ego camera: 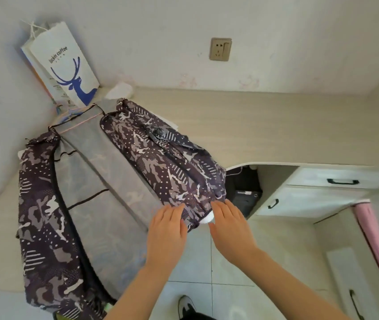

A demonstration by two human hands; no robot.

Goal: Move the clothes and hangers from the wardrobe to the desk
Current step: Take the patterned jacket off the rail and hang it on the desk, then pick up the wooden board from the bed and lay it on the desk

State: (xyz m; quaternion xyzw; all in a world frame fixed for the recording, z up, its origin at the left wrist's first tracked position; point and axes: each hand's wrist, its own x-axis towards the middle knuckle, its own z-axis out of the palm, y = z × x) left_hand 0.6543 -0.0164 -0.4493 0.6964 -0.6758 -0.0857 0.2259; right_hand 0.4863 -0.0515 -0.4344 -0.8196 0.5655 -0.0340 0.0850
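The paper bag point(68, 65) stands in the desk's point(276, 125) back corner with its contents out of sight, the drawers point(336, 179) are closed, and the camouflage jacket point(165, 162) lies spread open on the desk while the left hand point(165, 227) and right hand point(227, 222) rest straight-fingered on its sleeve cuff, gripping nothing.

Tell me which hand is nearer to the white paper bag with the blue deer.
Left. The left hand lies on the camouflage jacket, below and right of the paper bag; the right hand touches the same jacket further right, farther from the bag.
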